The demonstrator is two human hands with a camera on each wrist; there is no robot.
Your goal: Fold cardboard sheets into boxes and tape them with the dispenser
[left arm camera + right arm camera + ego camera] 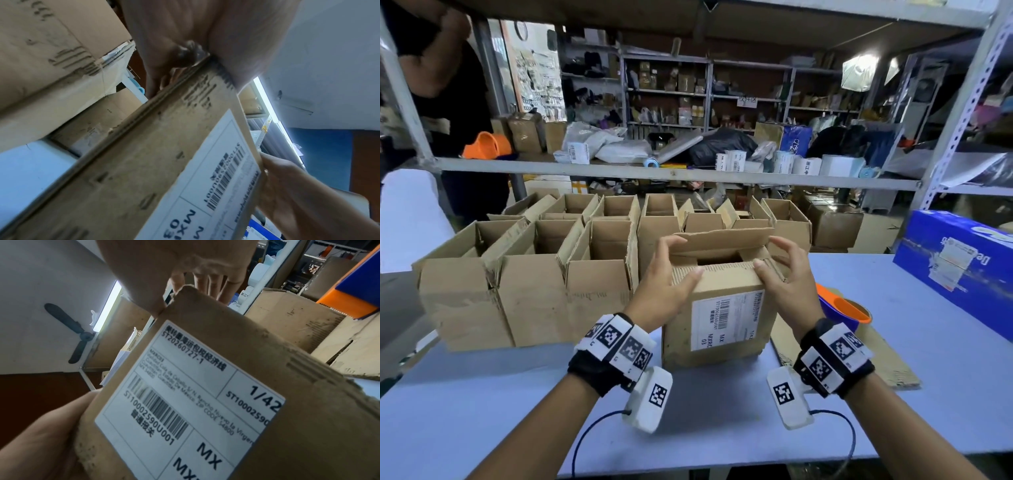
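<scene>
A brown cardboard box (722, 284) with a white shipping label stands upright on the blue table, top flaps partly folded in. My left hand (681, 260) grips its top left corner, thumb on the near flap and fingers curled over the far flap. My right hand (770, 255) grips the top right corner the same way. The left wrist view shows the box (144, 162) close up under my left hand (185, 40); in the right wrist view the label side (205, 386) sits below my right hand (174, 264). The orange and blue tape dispenser (842, 308) lies right of the box.
Several open-topped folded boxes (534, 291) stand in rows to the left and behind. Flat cardboard sheets (876, 359) lie under the dispenser. A long blue carton (962, 263) lies at the far right. A metal shelf rail (688, 171) crosses above the table; a person (448, 85) stands far left.
</scene>
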